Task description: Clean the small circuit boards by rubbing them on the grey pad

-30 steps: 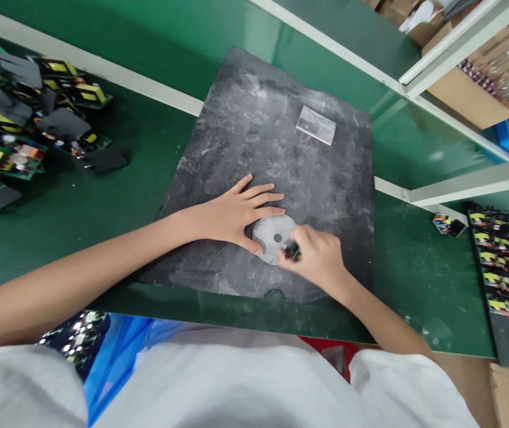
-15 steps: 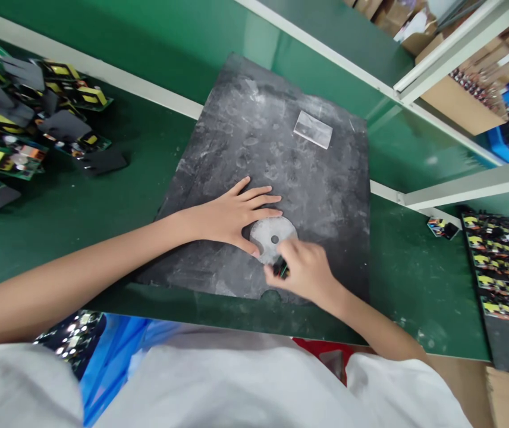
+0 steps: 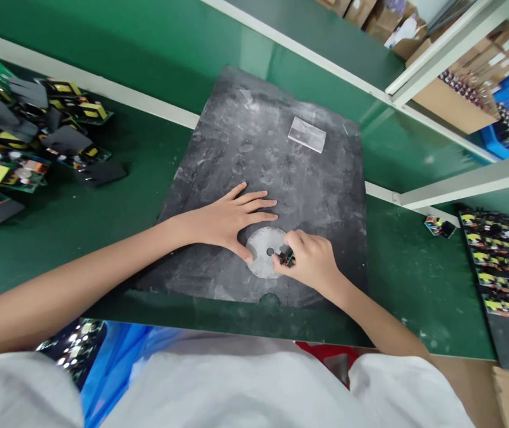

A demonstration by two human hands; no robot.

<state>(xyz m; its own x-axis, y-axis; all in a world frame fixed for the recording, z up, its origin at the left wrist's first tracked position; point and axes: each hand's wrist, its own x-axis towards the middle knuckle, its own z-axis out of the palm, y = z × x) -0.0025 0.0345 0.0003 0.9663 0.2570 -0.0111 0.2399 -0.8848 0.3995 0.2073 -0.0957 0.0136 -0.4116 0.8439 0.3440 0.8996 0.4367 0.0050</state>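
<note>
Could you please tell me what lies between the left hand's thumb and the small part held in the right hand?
In the head view, the round grey disc lies between the left hand's thumb and the small part in the right hand.

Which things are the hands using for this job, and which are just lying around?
Seemingly in use:
- small part, held in the right hand
- disc, under that part, by the left hand's thumb
- mat, under both

Probably just lying around:
- grey piece on the mat
- piled boards, left
- lone board, right
- rowed boards, far right
</note>
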